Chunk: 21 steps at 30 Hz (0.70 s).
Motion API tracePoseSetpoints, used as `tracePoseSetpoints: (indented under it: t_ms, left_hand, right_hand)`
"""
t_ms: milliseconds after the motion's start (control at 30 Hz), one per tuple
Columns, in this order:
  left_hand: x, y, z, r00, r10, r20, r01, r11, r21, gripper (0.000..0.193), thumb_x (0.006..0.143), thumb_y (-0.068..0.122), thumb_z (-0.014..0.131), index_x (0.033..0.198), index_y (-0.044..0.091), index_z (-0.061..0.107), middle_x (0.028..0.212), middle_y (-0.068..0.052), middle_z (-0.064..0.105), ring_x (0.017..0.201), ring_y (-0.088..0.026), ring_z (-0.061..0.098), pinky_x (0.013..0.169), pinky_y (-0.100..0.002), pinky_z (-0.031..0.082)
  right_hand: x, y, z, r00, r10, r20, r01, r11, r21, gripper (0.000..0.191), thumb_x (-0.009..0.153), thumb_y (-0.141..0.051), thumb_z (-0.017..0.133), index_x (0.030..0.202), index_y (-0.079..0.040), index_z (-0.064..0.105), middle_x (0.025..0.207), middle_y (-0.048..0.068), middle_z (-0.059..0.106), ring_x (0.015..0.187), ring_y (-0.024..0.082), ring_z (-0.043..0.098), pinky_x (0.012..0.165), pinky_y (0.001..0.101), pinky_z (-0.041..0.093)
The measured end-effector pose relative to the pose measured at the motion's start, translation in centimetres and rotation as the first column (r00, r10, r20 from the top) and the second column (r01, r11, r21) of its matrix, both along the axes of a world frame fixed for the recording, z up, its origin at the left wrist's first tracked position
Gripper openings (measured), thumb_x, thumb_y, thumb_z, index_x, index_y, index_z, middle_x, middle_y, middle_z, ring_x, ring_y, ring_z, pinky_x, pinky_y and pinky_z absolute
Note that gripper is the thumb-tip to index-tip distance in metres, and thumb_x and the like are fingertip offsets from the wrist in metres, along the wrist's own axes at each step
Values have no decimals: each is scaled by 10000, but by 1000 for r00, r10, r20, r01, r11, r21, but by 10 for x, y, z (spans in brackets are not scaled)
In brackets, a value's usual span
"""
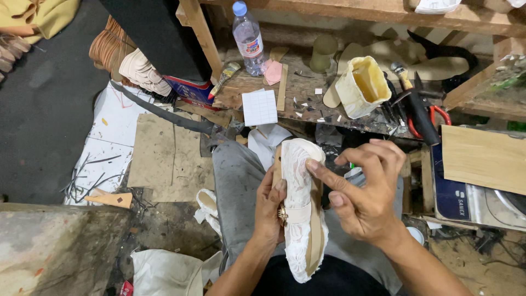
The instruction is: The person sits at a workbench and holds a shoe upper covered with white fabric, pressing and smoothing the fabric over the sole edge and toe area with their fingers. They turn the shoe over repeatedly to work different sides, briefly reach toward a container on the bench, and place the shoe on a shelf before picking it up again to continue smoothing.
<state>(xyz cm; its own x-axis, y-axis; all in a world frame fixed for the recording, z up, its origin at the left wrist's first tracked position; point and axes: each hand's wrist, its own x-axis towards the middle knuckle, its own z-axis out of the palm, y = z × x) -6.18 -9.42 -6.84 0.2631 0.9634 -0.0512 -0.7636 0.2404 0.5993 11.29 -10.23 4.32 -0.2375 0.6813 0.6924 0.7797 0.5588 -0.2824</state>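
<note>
White lace covers the shoe (303, 208) that sits between both hands, over the person's lap. The left hand (268, 211) is wrapped around the shoe's left side, fingers closed on it near a small gold buckle (282, 215). The right hand (364, 192) is on the right side, with its fingers spread loose; the thumb tip presses on the lace near the far end, and the other fingers touch nothing. The shoe's long side runs from near to far, a bit tilted, with its tan sole edge (315, 241) facing right. Both hands are right at the shoe, the left one holding more of it.

Grey trousers (235, 181) are under the shoe. Further off is a messy wooden bench (307, 90). On it stand a plastic water bottle (247, 38), a cream glue pot (362, 85) and pliers with red handles (427, 118). A white sheet of square stickers (259, 107) lies there too. On the left, cardboard (167, 159) lies on the dirty floor, with stacks of shoe soles (131, 63) far back.
</note>
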Motion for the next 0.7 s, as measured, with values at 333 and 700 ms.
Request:
tracePoseSetpoints:
  t_ms: [333,700]
  left_hand:
    - [-5,3,9,1000,9,-6,-10,1000,-4,661,968,312,702,1467,-48,462,1260,-162,683,1052,-207,717,911,-355,606]
    - [-4,2,1,1000,-4,14,4,1000,13,689,976,343,692,1505,-11,429,1330,-131,645,1140,-196,683,970,-351,580]
  right_hand:
    - [2,-2,8,999,-21,-29,22,1000,20,444,1030,-401,426,1232,-205,770,1050,84,578,1110,285,467,1139,521,288]
    - [1,4,1,998,-1,70,-1,1000,18,435,1020,-426,457,1224,-241,794,1042,67,585,1088,292,467,1115,535,259]
